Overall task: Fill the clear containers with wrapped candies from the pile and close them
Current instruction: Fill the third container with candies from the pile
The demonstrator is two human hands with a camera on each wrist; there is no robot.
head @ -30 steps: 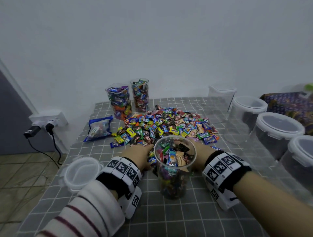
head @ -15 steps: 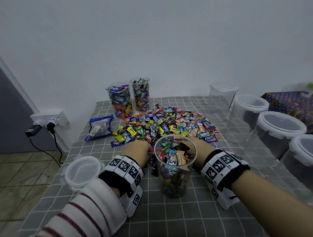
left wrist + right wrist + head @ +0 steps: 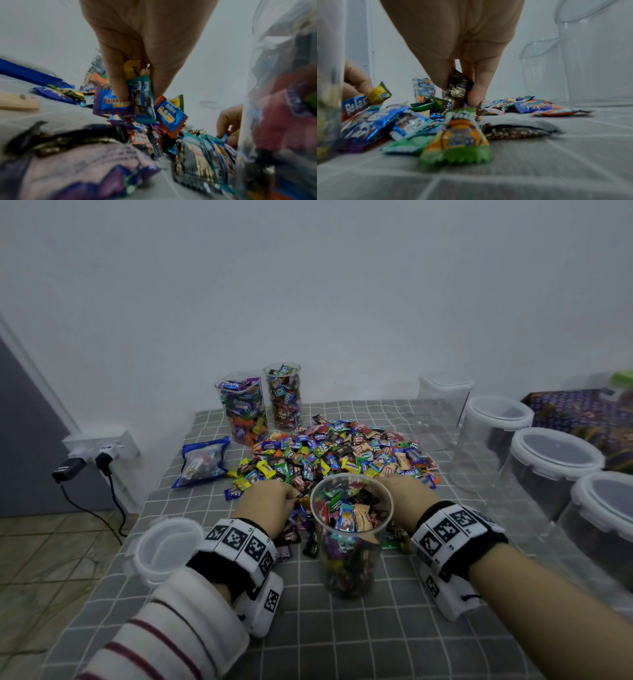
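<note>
I see my left hand (image 3: 265, 499) down at the near edge of the heap of brightly wrapped candies (image 3: 342, 450), just left of the open clear cylindrical container (image 3: 351, 537) that stands between my wrists on the grey checked tablecloth (image 3: 342, 638). The left wrist view shows the thumb and fingers of that hand clenched on a small bunch of wrappers (image 3: 137, 94): a teal one, a purple-and-blue one and a yellow one.

My right hand (image 3: 406, 494) is at the heap just right of the same container, and the right wrist view shows its fingers pinching a dark, black-and-gold wrapped candy (image 3: 458, 85) above the loose sweets.

The container is nearly full, with candies close to its rim and no lid on it. Its round, clear plastic lid (image 3: 164, 549) lies at the table's left edge, beside my striped sleeve (image 3: 164, 635).

Two more filled clear containers (image 3: 262, 405) stand uncovered at the back by the wall, and a blue-edged bag (image 3: 202, 462) lies near them. A row of empty, white-lidded clear jars (image 3: 548, 463) runs along the right side.
</note>
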